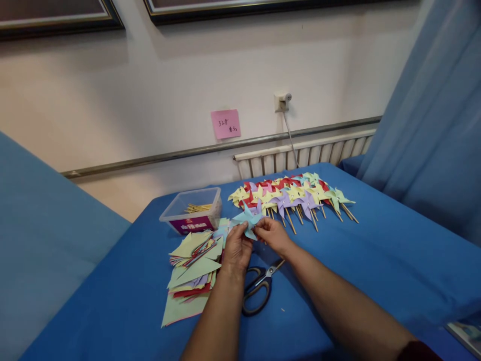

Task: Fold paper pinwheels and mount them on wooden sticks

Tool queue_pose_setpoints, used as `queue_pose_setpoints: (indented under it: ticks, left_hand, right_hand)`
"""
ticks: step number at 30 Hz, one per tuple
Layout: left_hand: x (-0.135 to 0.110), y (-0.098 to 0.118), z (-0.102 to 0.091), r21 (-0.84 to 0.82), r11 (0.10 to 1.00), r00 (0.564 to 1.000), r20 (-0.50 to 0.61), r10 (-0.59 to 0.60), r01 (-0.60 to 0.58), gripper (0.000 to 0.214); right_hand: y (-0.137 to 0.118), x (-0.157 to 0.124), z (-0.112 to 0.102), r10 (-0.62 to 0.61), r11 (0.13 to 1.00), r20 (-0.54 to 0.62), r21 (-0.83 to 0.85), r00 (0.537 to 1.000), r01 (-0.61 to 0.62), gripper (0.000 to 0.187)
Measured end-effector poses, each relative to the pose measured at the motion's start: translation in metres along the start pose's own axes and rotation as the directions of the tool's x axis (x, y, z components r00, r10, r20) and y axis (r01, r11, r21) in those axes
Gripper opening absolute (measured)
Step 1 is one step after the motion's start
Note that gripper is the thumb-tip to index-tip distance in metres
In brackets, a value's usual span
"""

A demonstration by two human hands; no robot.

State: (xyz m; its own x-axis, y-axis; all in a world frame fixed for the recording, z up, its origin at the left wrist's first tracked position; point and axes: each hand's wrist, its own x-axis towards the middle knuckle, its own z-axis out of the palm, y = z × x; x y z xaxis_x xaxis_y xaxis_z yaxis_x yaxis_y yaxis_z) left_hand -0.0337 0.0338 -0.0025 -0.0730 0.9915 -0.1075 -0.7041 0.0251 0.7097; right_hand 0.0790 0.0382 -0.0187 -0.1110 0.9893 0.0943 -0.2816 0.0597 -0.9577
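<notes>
A light blue paper pinwheel [247, 219] is held up over the table, pinched between the thumb and fingers of my left hand [237, 246]. From the other side my right hand [275, 234] has its fingers closed at the pinwheel's right edge; the exact spot they grip is partly hidden. Beneath my hands lies a pair of scissors [259, 286] with dark handles, blades pointing up and right. Left of my left hand are stacks of coloured paper sheets [195, 273], green, yellow, purple and red.
Finished pinwheels [291, 195] on wooden sticks lie in a heap at the back right. A clear plastic box [191, 210] with thin sticks stands at the back left. Blue cloth covers the table [338, 281]. Behind are a radiator [308, 153] and a wall rail [180, 155].
</notes>
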Motion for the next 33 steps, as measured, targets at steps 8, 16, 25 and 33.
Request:
queue_pose_setpoints:
  ticks: [8,16,25,33]
  left_hand:
    - [-0.004,0.004,0.005,-0.127,0.986,0.994,-0.012,-0.112,0.11,0.014]
    - [-0.006,0.005,0.008,-0.204,0.966,0.985,-0.023,-0.17,0.161,0.011]
    - [-0.007,0.003,0.01,-0.231,0.961,0.986,-0.029,-0.162,0.151,0.014]
    - [-0.006,0.004,0.011,-0.241,0.962,0.987,-0.07,-0.148,0.127,0.015]
  right_hand:
    - [-0.002,-0.001,-0.011,0.036,0.991,0.086,0.123,0.996,-0.047,0.029]
    - [0.001,-0.002,-0.008,0.052,0.971,0.113,0.227,0.992,-0.077,0.03]
    - [0.005,-0.003,0.0,0.04,0.988,-0.026,0.148,0.999,-0.035,0.034]
    - [0.012,-0.003,0.002,-0.166,0.977,-0.127,-0.156,0.978,0.146,0.019]
